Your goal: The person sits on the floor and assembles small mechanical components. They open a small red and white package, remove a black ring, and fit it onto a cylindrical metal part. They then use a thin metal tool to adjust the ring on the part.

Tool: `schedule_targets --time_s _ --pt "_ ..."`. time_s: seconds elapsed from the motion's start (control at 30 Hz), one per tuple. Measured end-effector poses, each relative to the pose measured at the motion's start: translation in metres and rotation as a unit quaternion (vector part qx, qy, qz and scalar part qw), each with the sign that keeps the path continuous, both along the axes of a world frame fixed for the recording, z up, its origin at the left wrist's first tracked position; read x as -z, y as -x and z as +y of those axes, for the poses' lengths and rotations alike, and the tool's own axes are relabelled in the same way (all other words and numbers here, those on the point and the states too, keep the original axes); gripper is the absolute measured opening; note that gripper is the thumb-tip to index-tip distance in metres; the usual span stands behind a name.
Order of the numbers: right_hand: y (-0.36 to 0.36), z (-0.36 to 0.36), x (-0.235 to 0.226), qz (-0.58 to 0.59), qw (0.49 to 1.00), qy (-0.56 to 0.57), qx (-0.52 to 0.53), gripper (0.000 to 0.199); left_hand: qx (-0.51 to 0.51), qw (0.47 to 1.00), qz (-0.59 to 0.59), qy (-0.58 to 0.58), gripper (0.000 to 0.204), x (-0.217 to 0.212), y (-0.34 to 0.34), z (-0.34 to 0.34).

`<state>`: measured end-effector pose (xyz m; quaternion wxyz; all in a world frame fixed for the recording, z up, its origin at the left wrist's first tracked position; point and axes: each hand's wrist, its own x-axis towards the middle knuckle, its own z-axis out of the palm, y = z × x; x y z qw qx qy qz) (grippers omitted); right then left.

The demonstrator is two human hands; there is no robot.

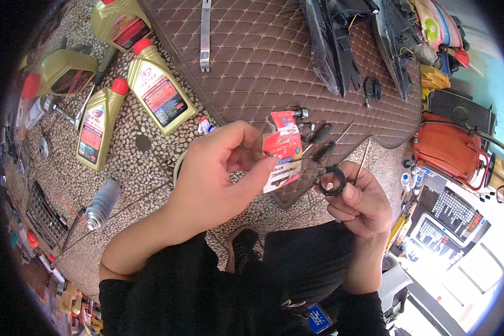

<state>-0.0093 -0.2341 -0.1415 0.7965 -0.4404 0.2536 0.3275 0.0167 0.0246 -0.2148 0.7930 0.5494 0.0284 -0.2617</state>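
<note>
Speckled flooring (143, 187) and a quilted mat (252, 73) lie beneath the left hand (224, 173), pinching a red-and-white package (285, 143), probably light, bendable and best held by its edges, and the right hand (367, 204), clasping a likely stiff black ring (322, 187).

Pkt (284, 147): printed paper/card, glossy. Ring (331, 181): blk, looks plas., smooth w/ slight sheen. Mat (252, 61): brown quilted leather-look, stitched, soft sheen. Strip (205, 36): bare metal, smooth, shiny. Lamp housings (322, 47): blk plas., glossy in pts. Bottles (176, 103): gold plas., satin, w/ glossy labels. Spray can (104, 203): metal, shiny. Floor (143, 193): speckled stone-chip, smooth-looking. Sleeve (151, 302): blk cloth, matt.
</note>
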Motion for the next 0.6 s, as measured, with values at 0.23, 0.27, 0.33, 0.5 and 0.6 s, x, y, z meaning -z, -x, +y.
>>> schedule_targets --time_s 0.23,0.27,0.33,0.5,0.6 --pt "0.002 -0.001 -0.004 -0.038 0.999 0.011 0.020 0.025 0.021 0.995 0.066 0.071 0.015 0.009 -0.003 -0.007" --pt "0.002 -0.001 -0.004 -0.038 0.999 0.026 0.017 0.024 0.019 0.996 0.057 0.070 0.014 0.009 -0.002 -0.007" --pt "0.003 0.001 -0.002 -0.048 0.998 0.035 0.022 0.024 0.017 0.995 0.055 0.078 0.014 0.009 -0.002 -0.008" --pt "0.006 0.005 -0.003 -0.058 0.997 0.052 0.021 0.027 0.012 0.992 0.075 0.096 0.013 0.007 -0.003 -0.008" --pt "0.007 0.010 -0.004 -0.074 0.993 0.090 0.018 0.026 0.016 0.991 0.081 0.103 0.014 0.007 -0.003 -0.008"
